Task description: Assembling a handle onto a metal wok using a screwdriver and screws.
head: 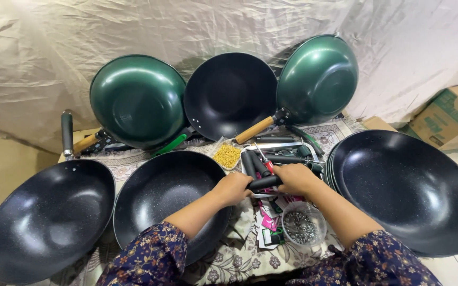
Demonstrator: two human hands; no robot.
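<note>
Crumpled beige sheeting (38,63) hangs behind a floral cloth (234,259) crowded with pans. At far left a black speckled wok (49,220) lies with its dark handle pointing away from me; just beside it a second black wok (168,198) lies under my left forearm. Behind them lean a green wok (138,100), a black wok (230,94) and another green wok (318,78) with a wooden handle. A small bag of yellow screws (227,155) lies in front of the middle one. My left hand (232,188) is closed around one end of a black pan handle (264,182), and my right hand (295,179) is closed around its other end, so the handle lies crosswise between my fists, above loose handles and a red-handled screwdriver (266,163). Nearer me stands a clear tub of dark screws (300,226). At right sits a stack of black woks (412,190), with a cardboard box (451,116) behind.
</note>
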